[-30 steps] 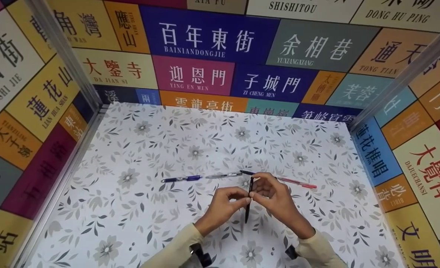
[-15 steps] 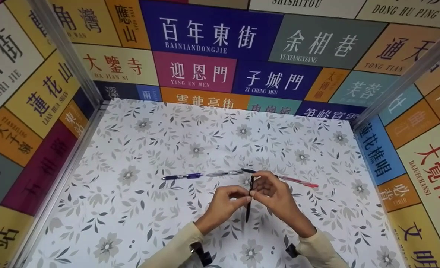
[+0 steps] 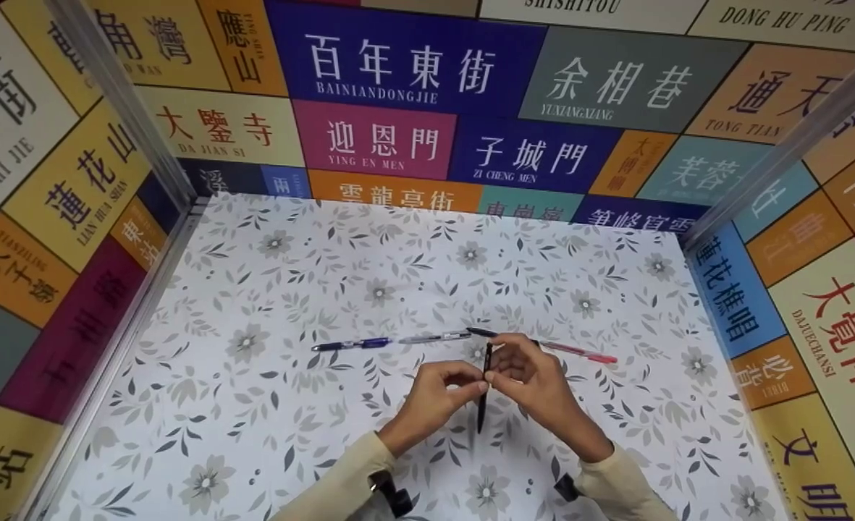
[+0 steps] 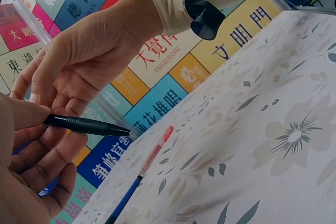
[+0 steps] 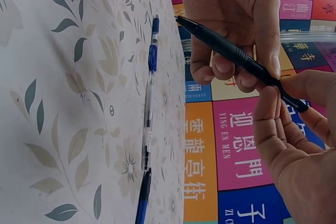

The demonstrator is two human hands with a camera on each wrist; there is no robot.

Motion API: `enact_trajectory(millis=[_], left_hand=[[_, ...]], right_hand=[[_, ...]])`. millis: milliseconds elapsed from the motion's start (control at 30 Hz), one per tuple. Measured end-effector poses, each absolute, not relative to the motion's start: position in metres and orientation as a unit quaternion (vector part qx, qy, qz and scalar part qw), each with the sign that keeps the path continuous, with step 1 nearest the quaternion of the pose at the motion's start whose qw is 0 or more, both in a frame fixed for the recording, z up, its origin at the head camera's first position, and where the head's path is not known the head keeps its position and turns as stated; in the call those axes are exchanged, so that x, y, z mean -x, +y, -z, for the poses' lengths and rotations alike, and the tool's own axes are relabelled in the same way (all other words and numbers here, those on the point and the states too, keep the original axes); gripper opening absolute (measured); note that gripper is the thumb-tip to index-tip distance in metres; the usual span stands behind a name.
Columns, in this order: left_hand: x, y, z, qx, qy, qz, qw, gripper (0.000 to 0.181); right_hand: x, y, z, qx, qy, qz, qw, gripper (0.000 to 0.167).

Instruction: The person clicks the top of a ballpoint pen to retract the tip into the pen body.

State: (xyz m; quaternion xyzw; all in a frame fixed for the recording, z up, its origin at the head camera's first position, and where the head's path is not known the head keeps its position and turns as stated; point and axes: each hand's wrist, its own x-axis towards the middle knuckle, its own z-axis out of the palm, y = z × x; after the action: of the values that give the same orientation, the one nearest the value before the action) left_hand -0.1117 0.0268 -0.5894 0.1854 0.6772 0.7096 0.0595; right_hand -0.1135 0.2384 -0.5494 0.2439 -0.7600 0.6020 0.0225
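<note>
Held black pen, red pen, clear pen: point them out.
Black pen [image 5: 235,55]: right wrist view, on the exposed barrel.
Red pen [image 3: 578,352]: head view, middle of its visible barrel.
Clear pen [image 3: 434,338]: head view, mid-barrel.

Chinese characters with Latin spellings

At the back, a dark blue panel [image 3: 413,58] reads 百年東街 BAINIANDONGJIE, a pink panel [image 3: 375,141] 迎恩門 YING EN MEN, a grey panel [image 3: 633,78] 余相巷 YUXIANGXIANG; at left, a yellow panel [image 3: 81,187] 蓮花山 LIAN HUA SHAN; at right, a cream panel [image 3: 836,340] 大覺禪寺 DAJUECHANSI
</note>
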Motion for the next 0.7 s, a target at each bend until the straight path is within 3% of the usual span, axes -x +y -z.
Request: enact_trajectory(millis=[700], left_hand=[[0.1115,0.0264,0.5892,-0.192,0.675,-0.71,0.051,0.008]], right_hand=[[0.11,0.2365,0.5477,-0.226,-0.774,-0.591,0.009,0.049]])
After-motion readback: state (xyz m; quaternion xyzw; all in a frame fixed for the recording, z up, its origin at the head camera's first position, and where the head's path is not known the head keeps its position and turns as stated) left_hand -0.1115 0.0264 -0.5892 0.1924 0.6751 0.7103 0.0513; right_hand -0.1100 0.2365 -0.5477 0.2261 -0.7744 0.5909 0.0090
